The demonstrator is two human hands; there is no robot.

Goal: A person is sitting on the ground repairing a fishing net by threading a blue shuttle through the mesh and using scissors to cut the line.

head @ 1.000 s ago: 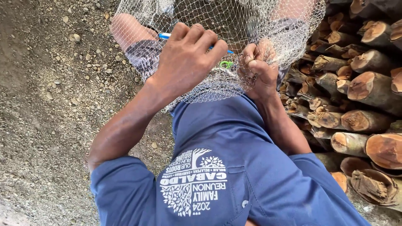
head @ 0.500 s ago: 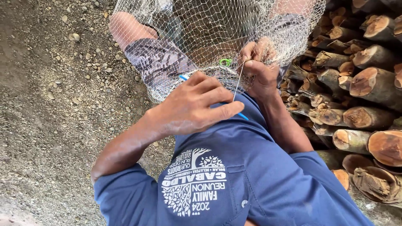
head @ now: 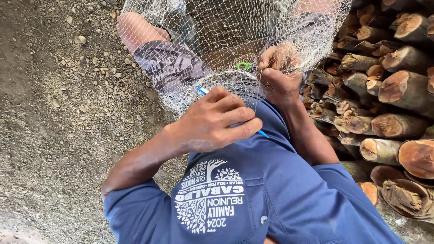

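Fingers [head: 235,118] of my left hand [head: 212,123] are curled together and clamped on a thin blue netting needle [head: 202,91], whose one end pokes out above the knuckles while the other shows below the fingertips. I hold that hand palm down, wrist bent inward, the forearm running back toward the lower left over my blue shirt [head: 271,194]. It sits just below the fishing net [head: 226,40], at the net's lower edge.

From those fingertips a fine line [head: 257,92] runs up to my right hand [head: 279,74], which lies a little farther out and to the right, against the same lower edge of the net. Its fingers are pinched shut on a bunch of mesh, thumb pressed to the forefinger, with the forearm coming straight up from my right side. A small green loop [head: 244,66] sits in the mesh just left of that hand.

Beyond, the pale net drapes over my knees and patterned shorts [head: 169,68]. Left of the net I see gravel ground [head: 54,90]; right of it, stacked cut logs [head: 389,90] show their round ends.
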